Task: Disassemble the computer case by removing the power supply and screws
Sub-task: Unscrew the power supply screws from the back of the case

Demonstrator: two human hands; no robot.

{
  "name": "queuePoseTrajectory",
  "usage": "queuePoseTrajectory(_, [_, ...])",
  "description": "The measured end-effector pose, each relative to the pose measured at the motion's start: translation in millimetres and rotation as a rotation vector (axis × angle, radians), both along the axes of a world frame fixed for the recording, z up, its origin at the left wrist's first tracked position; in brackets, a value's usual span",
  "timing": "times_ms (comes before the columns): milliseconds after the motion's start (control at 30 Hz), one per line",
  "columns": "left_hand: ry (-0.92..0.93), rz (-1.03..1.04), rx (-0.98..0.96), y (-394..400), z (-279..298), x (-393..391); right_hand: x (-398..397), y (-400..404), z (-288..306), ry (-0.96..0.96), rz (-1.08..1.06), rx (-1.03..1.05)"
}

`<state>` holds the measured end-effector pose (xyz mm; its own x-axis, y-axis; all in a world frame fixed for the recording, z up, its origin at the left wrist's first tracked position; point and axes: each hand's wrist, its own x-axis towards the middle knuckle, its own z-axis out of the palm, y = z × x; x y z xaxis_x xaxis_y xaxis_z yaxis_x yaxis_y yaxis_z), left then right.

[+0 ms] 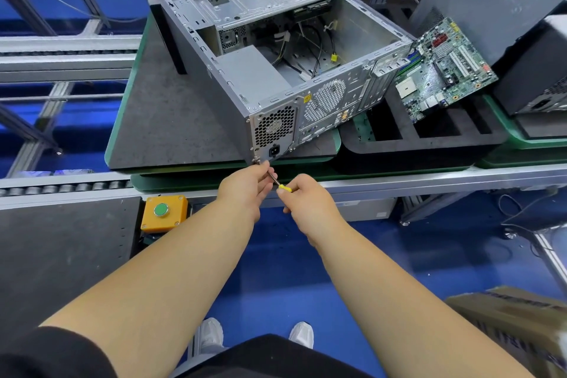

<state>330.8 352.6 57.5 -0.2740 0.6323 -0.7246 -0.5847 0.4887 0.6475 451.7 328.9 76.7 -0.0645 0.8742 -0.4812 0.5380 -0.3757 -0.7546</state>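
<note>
Gripping screwdriver, both hands, at case

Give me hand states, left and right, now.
Left hand: pinches the screwdriver shaft near the power supply corner.
Right hand: grips the screwdriver's yellow handle.

Green-edged worktop — dark mat surface

An open computer case is carried on it, lying on its side — a foam tray is set just beside.
</note>
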Motion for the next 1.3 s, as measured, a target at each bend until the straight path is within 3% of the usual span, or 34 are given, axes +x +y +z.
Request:
queuePoseTrajectory(233, [0.018,-0.004,0.000,-2.5,3.6,2.5,-10.3,-11.4,-2.1,-0.589,0.232,0.445])
queuePoseTrajectory(333, [0.042,-0.008,-0.001,-2.2,6.2,3.2,-11.3,-14.4,-6.9,-0.677,0.290,0.551])
queuePoseTrajectory(500, [0.075,-0.053,0.013,-1.6,7.3,1.5,-6.2,-3.9,-7.8,-0.322,0.196,0.239])
queuePoseTrajectory(667, [0.059,-0.072,-0.021,-1.1,8.6,-2.1,6.6,2.8,1.2,0.434,-0.119,-0.436])
queuePoseTrajectory(767, [0.039,-0.064,-0.022,-3.0,7.6,-3.0,12.4,3.9,1.8,0.633,-0.205,-0.570])
queuePoseTrajectory(867, [0.027,-0.061,-0.020,-3.9,7.5,-3.1,8.7,3.0,3.0,0.554,-0.207,-0.501])
queuePoseTrajectory(1000, [0.003,-0.050,-0.041,-2.2,9.8,-0.6,1.3,0.6,5.0,0.304,-0.154,-0.326])
queuePoseTrajectory(1300, [0.010,-0.065,-0.090,-7.1,10.4,4.2,-2.1,-9.6,-2.0,-0.301,0.082,0.269])
